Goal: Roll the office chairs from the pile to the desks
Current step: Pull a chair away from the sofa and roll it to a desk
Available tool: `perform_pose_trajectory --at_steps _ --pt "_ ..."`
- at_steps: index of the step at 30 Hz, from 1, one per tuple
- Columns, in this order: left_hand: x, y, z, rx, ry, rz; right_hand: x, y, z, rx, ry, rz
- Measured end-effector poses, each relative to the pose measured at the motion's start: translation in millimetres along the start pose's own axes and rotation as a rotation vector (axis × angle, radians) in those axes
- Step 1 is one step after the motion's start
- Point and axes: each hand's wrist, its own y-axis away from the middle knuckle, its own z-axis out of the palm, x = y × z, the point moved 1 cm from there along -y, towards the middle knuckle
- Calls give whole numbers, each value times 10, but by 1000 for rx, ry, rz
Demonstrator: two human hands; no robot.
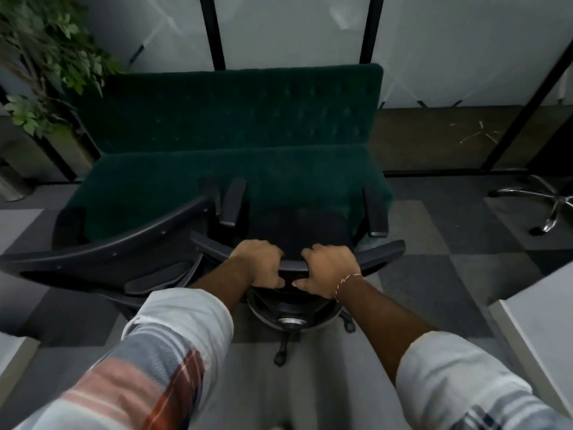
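Left hand [259,264] and right hand [329,270] both grip the office chair [384,254] backrest — fingers curled over.

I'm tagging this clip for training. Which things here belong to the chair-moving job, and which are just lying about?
Job: office chair, its backrest gripped by left hand and right hand; second chair beside it; white desk.
Lying about: green sofa; plant.

Dark green tufted velvet sofa [235,125] against a frosted glass partition wall with black frames [279,26]. Leafy green plant [46,51] at its left. Grey checked carpet floor [434,231], dim light.
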Motion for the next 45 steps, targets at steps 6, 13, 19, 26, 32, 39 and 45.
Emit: perform_pose_trajectory --at_steps 6,13,19,26,32,39,45 --pt "43 104 53 94 -20 -17 -83 99 8 75 14 -3" --pt "223 288 111 76 -50 -51 -129 323 46 71 -6 -26" --pt "444 493 154 34 -4 -100 -104 581 29 44 0 -83" --pt "879 917 220 36 24 -146 -59 1090 18 57 8 -161" --pt "1365 1408 378 57 42 -222 -110 1687 24 70 5 -212" --pt "1951 1885 551 94 39 -275 -81 2355 61 73 20 -258" --pt "2288 2332 725 103 42 -316 -203 2868 73 66 17 -283"
